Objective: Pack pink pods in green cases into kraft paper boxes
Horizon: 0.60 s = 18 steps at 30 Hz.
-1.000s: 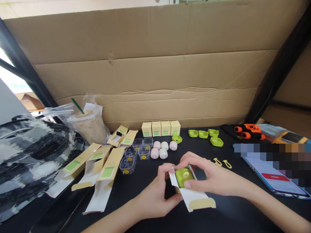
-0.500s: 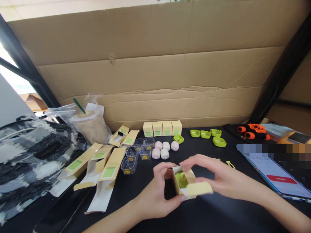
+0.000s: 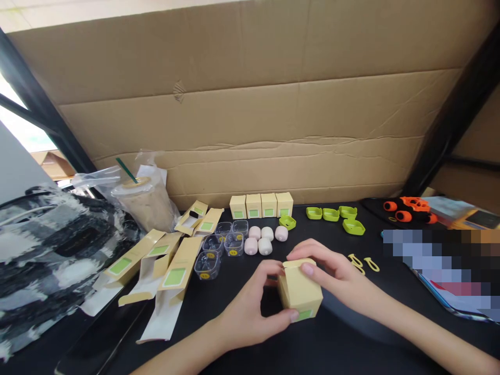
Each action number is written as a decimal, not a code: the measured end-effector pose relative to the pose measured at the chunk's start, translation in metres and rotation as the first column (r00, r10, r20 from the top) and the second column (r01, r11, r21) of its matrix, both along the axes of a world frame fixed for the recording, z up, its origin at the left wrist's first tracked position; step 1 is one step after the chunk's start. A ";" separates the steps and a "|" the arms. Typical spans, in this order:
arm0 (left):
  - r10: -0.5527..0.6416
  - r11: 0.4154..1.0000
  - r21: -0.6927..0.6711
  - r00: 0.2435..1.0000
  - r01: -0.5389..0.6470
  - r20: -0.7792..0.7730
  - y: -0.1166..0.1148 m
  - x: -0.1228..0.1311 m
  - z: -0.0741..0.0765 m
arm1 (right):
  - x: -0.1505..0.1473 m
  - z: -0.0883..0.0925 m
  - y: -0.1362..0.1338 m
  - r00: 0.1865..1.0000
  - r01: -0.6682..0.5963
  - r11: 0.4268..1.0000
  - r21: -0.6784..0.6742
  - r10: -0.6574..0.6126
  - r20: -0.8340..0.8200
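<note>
A small cream cardboard box [image 3: 301,291] with a green label sits between my hands, its top flap folded over the opening. My left hand [image 3: 255,312] grips its left side, thumb at the lower front edge and fingers behind. On the flap lie the fingers and thumb of my right hand [image 3: 332,268], pinching its far edge, which still stands slightly up. What the box holds is hidden now. Close by are pink and white rounded pieces [image 3: 265,246] and clear plastic cups [image 3: 207,265] with yellow stickers.
Closed boxes [image 3: 261,206] stand in a row at the back. Green trays [image 3: 330,214] and yellow loops [image 3: 372,264] lie right, near a phone [image 3: 441,276] and an orange toy car [image 3: 410,208]. Flattened open cartons [image 3: 175,276] and a bagged drink [image 3: 144,205] are left.
My right hand has swung the box's flap from open at the near side over the top, covering the green piece inside. My left hand has kept its hold.
</note>
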<state>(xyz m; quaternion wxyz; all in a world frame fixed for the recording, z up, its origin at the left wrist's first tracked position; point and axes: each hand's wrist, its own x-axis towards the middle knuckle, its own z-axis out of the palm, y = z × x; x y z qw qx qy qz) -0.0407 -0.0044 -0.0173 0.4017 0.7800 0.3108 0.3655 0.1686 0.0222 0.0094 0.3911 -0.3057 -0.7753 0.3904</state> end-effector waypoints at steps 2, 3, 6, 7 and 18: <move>0.037 0.999 -0.034 0.999 -0.036 0.032 0.000 0.001 -0.001 | -0.003 -0.003 0.001 0.999 0.009 0.995 -0.096 -0.013 -0.042; 0.052 0.997 -0.053 0.998 -0.049 0.046 0.000 0.001 -0.001 | -0.004 -0.004 0.001 0.998 0.014 0.991 -0.130 -0.021 -0.053; 0.057 0.993 -0.103 0.997 -0.051 0.053 0.000 0.002 0.001 | -0.006 -0.006 0.002 0.998 0.039 0.987 -0.157 -0.046 -0.040; 0.053 0.992 -0.115 0.997 -0.047 0.048 0.000 0.002 0.002 | -0.006 -0.006 0.002 0.998 0.048 0.986 -0.160 -0.053 -0.026; 0.010 0.998 -0.069 0.999 -0.007 0.040 0.001 0.000 -0.002 | -0.008 -0.008 0.003 0.995 0.088 0.953 -0.289 -0.095 -0.013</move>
